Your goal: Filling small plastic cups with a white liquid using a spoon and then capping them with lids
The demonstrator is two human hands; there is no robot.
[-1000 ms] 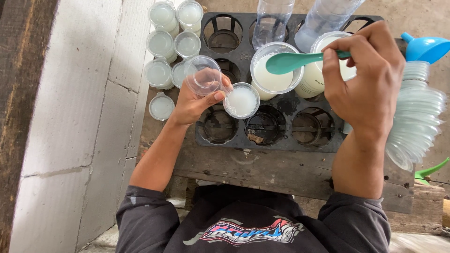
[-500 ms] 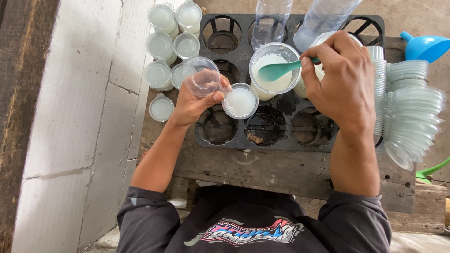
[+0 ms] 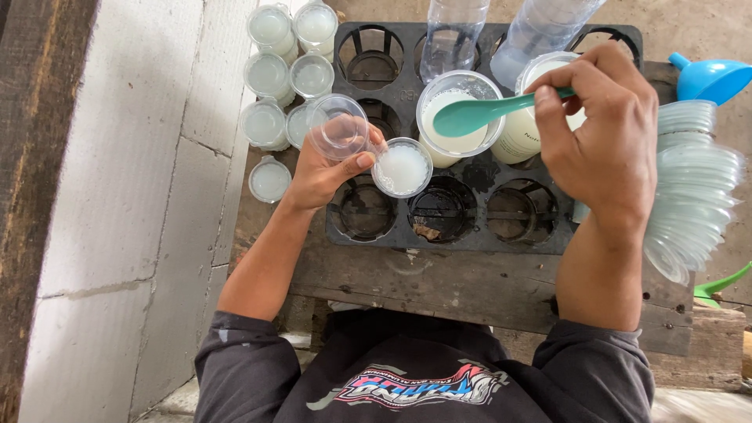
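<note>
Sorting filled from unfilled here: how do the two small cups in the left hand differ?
The small filled cup holds cloudy white liquid nearly to its rim; the empty cup holds nothing and is see-through. The filled cup sits at the left hand's fingertips over the black tray; the empty cup rests higher, by the thumb. Both are small, round, clear plastic.

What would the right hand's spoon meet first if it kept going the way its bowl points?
The right hand points the teal spoon leftward over the large cup of milky liquid. Going straight on, it would probably meet that cup's far rim, though the spoon's height above it is unclear.
</note>
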